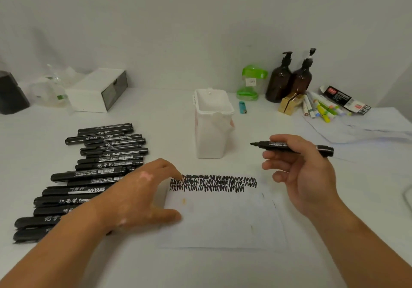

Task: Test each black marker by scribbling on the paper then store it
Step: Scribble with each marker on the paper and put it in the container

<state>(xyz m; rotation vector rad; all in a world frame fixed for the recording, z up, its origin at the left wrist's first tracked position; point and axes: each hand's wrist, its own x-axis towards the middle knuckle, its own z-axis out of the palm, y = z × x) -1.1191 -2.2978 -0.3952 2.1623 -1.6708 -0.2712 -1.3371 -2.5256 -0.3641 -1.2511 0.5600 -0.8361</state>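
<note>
Seems only partway: gripping an uncapped marker (pixel 263 144) in the right hand (pixel 305 171), right of the white tub (pixel 211 136), pressing the scribbled paper (pixel 223 220) with the spread left hand (pixel 138 196), beside many seemingly untested markers (pixel 111 151) at left.

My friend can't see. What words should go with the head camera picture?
A person's right hand holds a black marker, tip bare, near a scribbled paper, while the left hand rests on its left edge. Many black markers lie at left; a white container stands behind.
</note>
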